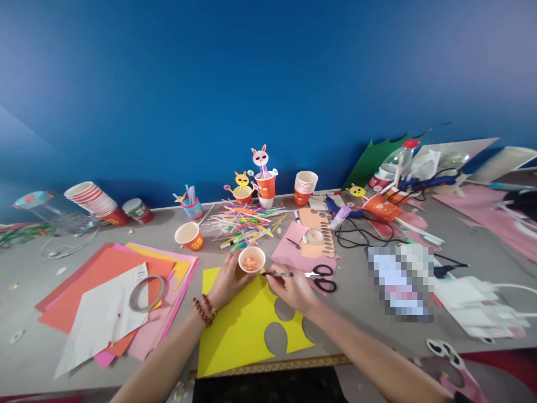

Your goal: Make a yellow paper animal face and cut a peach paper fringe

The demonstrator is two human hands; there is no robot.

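Observation:
My left hand [226, 284] is closed around the side of a white paper cup [252, 253] with small orange pieces inside. The cup stands on the upper part of a yellow sheet of paper [232, 330], which has several round holes cut near its right side. In my right hand [295, 290] is a dark pen [280, 274], its tip close to the base of the cup on the yellow sheet. Just beyond my right hand lie scissors [325, 278] with black handles, partly over a pink sheet [287, 243].
Coloured sheets with a tape roll [146, 293] lie at left. Behind the cup is a pile of coloured sticks [243, 224], with paper-cup animal figures [265, 187]. At right are a glue stick [340, 217], a cabled glue gun [342, 208] and a white power strip [470, 305].

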